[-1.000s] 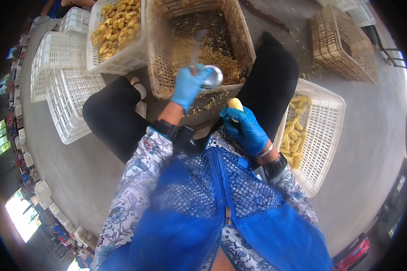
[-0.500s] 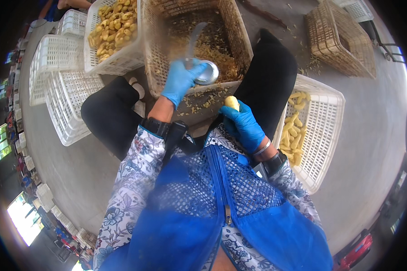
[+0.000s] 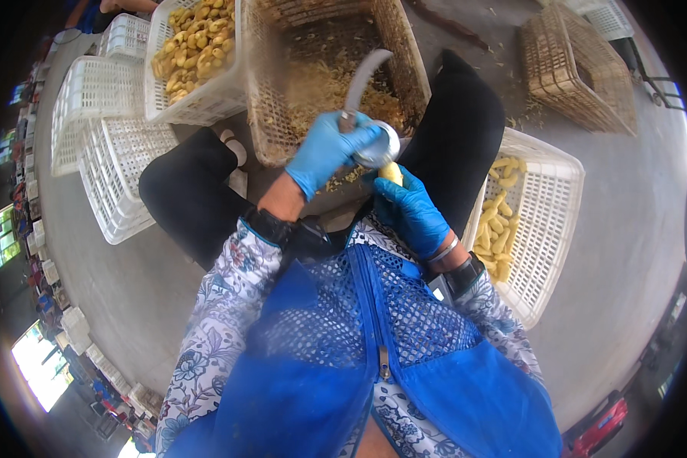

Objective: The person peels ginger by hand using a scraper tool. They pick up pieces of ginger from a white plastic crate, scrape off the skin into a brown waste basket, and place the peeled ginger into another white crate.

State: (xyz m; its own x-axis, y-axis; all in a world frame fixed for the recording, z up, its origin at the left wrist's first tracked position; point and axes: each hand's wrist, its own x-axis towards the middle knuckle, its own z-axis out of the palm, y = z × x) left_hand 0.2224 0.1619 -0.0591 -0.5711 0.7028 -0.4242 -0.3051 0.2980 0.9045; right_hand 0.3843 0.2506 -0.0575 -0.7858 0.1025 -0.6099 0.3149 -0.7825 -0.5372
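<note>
My left hand (image 3: 330, 153), in a blue glove, is closed on a curved knife (image 3: 362, 82) whose blade points up and away. A round silver metal piece (image 3: 376, 145) sits at its fingers; how it joins the knife cannot be told. In my right hand (image 3: 416, 210), also gloved in blue, is a pale yellow, peeled root-like piece (image 3: 391, 174), upright with its top showing. The metal piece is right at the top of the yellow piece; whether they touch is unclear. Beyond my hands stands a dirty crate (image 3: 271, 126) holding yellowish shavings (image 3: 313, 88).
At the far left, a white crate (image 3: 195, 111) holds brownish-yellow pieces (image 3: 195, 46). Several stacked white crates (image 3: 118, 172) stand left of it. A white basket (image 3: 549, 198) on my right holds pale yellow pieces (image 3: 498, 229). Stained stacked crates (image 3: 569, 69) are at the far right. My knees flank the dirty crate.
My left hand has moved right and nearer with the knife and metal piece, from over the dirty crate to the yellow piece. My right hand has barely moved.
</note>
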